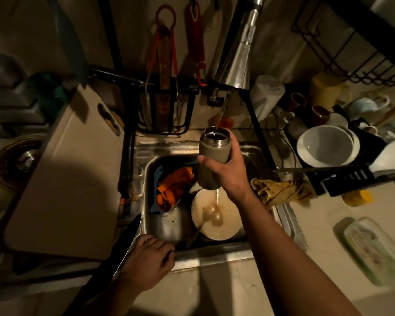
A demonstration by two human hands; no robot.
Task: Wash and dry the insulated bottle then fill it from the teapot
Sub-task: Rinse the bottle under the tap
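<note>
Over the sink (214, 254) basin: insulated bottle (209, 159), uncapped and upright, under the faucet (237, 53), a thin stream entering its mouth. Right hand (229, 171) wraps it, fingers and thumb curled round the body. Left hand (146, 258) rests on the sink's front rim, fingers relaxed.

In the basin below the bottle: dirty plate (228, 224) with what looks like a spoon, taking a trickle; orange cloth (176, 185) beside it.

Left of the sink: cutting board (73, 179), a knife (116, 254) at its near edge. Right of the sink: stained rag (281, 190), white bowl (326, 144) behind it. Pale counter, dim light.
</note>
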